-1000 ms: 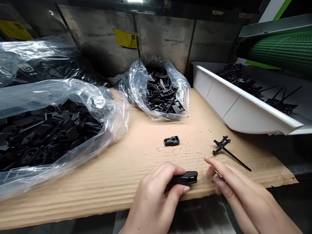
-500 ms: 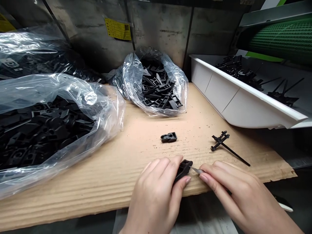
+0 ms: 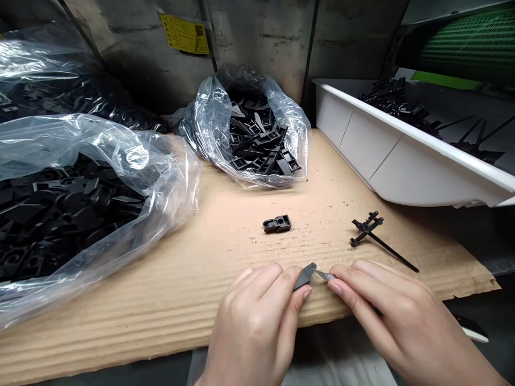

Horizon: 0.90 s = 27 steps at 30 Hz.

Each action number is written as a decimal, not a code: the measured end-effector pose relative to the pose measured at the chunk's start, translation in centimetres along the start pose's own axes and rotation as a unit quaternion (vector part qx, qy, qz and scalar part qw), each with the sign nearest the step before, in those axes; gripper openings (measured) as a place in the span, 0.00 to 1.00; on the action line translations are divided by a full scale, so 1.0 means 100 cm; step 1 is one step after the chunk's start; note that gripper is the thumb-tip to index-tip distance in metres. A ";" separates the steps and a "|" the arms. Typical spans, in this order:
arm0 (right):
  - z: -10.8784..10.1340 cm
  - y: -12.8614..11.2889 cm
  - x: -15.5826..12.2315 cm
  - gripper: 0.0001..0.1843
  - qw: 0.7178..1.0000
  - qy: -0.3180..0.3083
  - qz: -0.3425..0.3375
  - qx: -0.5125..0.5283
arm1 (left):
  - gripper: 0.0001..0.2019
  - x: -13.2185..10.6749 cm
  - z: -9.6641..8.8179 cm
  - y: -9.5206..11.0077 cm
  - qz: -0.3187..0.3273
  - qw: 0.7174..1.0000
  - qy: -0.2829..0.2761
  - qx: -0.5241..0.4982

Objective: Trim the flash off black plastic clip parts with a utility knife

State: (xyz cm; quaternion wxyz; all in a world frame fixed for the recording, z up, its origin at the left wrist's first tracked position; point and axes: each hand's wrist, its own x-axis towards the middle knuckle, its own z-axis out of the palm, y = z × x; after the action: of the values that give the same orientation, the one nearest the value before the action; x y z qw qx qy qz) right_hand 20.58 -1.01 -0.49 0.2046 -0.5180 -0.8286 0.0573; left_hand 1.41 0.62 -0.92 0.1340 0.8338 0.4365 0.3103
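Between the thumb and fingers of my left hand is a black plastic part, its smooth, narrow end sticking out to the right. My right hand pinches a small pointed metal blade; the rest of the tool is hidden in my fist. The blade's tip is at the end of the part, touching it or very close. Beyond my hands, a separate black plastic piece lies on the cardboard. To its right rests a black sprue with a long thin stem.
A clear bag of black parts fills the left side, and a second bag of parts stands at the back. A white bin holding black sprues is at the right. Dark crumbs dot the cardboard, whose front edge lies beneath my hands.
My left hand has rolled the black part, so its smooth face shows instead of its hollow side. The blade stays near its end. The whole view has shifted slightly.
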 end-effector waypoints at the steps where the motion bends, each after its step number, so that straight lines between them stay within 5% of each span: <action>1: 0.000 0.000 0.000 0.10 1.000 0.001 -0.001 0.000 | 0.07 0.000 0.000 0.000 -0.002 1.000 -0.004 0.001; 13: 0.001 -0.002 0.007 0.11 1.000 0.003 0.003 -0.017 | 0.07 0.000 0.000 -0.001 0.001 1.000 -0.009 -0.008; 20: -0.001 -0.004 0.014 0.14 0.994 0.026 0.103 -0.008 | 0.07 0.001 -0.002 -0.001 0.008 1.000 -0.002 -0.024; 27: -0.016 0.003 -0.003 0.15 0.999 0.017 -0.012 -0.027 | 0.06 0.007 -0.020 -0.003 -0.190 0.941 -0.009 -0.280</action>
State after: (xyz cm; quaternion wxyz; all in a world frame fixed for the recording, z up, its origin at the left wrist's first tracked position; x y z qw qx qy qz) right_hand 21.56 -1.31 0.76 0.2051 -0.5146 -0.8322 0.0234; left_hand 0.24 1.27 0.78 0.4231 0.6666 0.4812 0.3810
